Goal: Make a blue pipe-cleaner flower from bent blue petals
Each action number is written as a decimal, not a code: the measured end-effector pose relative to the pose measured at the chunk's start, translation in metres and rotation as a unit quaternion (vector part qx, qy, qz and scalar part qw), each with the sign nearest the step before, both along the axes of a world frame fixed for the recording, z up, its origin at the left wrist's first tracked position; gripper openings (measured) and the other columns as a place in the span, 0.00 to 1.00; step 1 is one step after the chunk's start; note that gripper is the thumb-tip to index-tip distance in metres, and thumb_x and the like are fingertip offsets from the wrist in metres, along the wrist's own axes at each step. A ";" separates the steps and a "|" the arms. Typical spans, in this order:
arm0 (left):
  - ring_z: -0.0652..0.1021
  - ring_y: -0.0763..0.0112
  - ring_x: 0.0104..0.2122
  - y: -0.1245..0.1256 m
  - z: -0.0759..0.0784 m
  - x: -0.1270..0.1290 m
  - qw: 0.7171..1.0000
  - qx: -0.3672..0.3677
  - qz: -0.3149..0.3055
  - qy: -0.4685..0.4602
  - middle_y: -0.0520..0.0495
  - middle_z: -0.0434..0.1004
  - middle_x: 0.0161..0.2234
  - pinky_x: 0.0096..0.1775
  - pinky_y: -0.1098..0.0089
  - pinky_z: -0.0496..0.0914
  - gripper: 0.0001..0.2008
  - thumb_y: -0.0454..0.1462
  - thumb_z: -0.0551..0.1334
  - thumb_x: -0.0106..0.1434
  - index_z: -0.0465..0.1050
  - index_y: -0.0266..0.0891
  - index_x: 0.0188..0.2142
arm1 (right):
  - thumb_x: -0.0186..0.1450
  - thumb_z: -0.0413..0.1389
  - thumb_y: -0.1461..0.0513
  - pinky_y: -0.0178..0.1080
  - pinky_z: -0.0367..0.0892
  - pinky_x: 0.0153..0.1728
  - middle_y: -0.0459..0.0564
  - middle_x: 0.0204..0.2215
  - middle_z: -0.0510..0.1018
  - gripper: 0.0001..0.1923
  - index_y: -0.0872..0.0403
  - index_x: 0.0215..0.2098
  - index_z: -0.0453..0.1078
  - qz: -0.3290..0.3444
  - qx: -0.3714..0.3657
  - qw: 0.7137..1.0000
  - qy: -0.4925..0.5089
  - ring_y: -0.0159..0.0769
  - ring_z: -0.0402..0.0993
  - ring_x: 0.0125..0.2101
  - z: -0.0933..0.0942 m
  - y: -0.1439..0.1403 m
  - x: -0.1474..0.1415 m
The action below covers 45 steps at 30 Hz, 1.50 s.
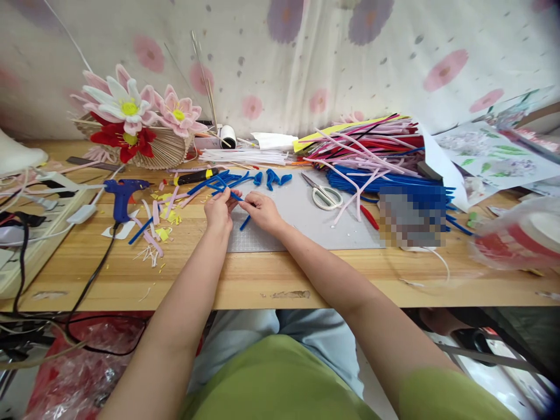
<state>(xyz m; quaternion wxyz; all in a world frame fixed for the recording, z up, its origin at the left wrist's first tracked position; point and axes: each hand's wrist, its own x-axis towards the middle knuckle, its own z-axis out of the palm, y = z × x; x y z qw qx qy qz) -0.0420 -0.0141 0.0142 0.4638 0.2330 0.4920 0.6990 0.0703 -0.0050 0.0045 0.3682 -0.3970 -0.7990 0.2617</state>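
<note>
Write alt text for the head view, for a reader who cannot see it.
Both hands, left hand and right hand, pinch a blue pipe cleaner over a grey cutting mat on a wooden table. A blue glue gun lies left, scissors and a pipe cleaner pile right, crafted flowers behind.

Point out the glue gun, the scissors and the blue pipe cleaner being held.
glue gun (122, 189), head view, blue body.
scissors (326, 197), head view, white handles.
blue pipe cleaner (236, 197), head view, stretch between hands.
</note>
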 end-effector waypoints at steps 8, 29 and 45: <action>0.79 0.68 0.34 -0.007 -0.003 0.006 0.992 0.031 -0.119 0.006 0.44 0.78 0.30 0.38 0.68 0.72 0.13 0.42 0.68 0.47 0.73 0.34 0.28 | 0.63 0.48 0.56 0.34 0.56 0.31 0.45 0.23 0.64 0.15 0.54 0.22 0.58 -0.048 -0.002 0.997 0.056 0.30 0.60 0.27 -0.007 0.005 0.012; 0.79 0.73 0.33 0.006 0.003 -0.036 0.992 0.022 0.088 -0.086 0.48 0.77 0.26 0.40 0.72 0.72 0.06 0.31 0.57 0.59 0.67 0.36 0.25 | 0.64 0.46 0.58 0.34 0.56 0.33 0.45 0.22 0.66 0.16 0.55 0.20 0.60 0.080 -0.020 0.996 -0.027 0.30 0.62 0.27 -0.007 0.008 0.021; 0.73 0.79 0.21 -0.009 0.002 -0.014 0.984 -0.047 -0.171 0.019 0.53 0.72 0.22 0.26 0.76 0.71 0.08 0.33 0.66 0.51 0.66 0.35 0.27 | 0.51 0.59 0.60 0.35 0.61 0.31 0.42 0.24 0.68 0.10 0.55 0.27 0.64 0.103 -0.201 0.968 0.109 0.28 0.63 0.26 -0.015 0.029 0.043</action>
